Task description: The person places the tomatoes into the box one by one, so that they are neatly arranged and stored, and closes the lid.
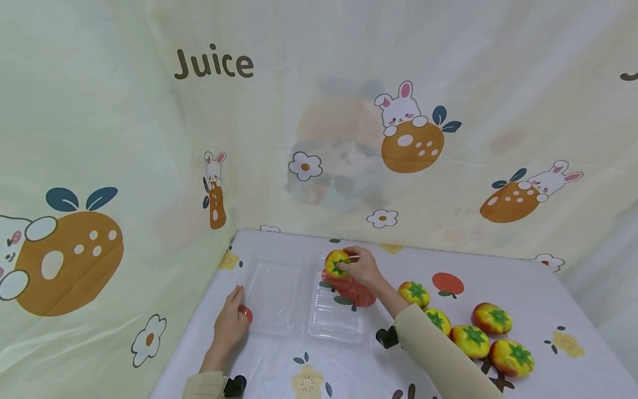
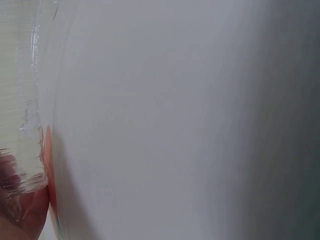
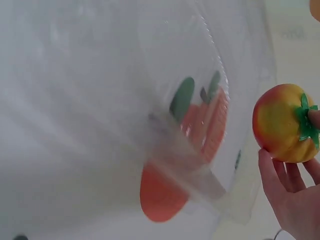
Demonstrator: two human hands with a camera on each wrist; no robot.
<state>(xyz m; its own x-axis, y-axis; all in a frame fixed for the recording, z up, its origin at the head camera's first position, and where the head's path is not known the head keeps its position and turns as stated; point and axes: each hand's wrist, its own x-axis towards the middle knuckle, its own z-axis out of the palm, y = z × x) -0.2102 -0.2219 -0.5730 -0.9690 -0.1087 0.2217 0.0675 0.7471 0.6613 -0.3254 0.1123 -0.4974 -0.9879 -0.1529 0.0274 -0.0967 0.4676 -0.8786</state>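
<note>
My right hand (image 1: 362, 268) holds a toy persimmon (image 1: 337, 264), yellow and red with a green leafy cap. In the right wrist view the fingers are under the persimmon (image 3: 282, 122) and the thumb lies on its cap. It is over the far end of the ribbed half of an unfolded clear plastic clamshell box (image 1: 334, 321). The flat half (image 1: 274, 296) lies to the left. My left hand (image 1: 232, 318) touches its left edge with fairly straight fingers. The left wrist view catches part of that hand (image 2: 25, 215) low at the left, beside the clear plastic wall (image 2: 22, 120).
Several more toy persimmons (image 1: 469, 341) lie on the table to the right, some beside or partly behind my right sleeve (image 1: 438, 346). The white tablecloth (image 1: 379, 382) has printed fruit and flowers. A printed curtain (image 1: 319, 66) hangs behind the table and along its left side.
</note>
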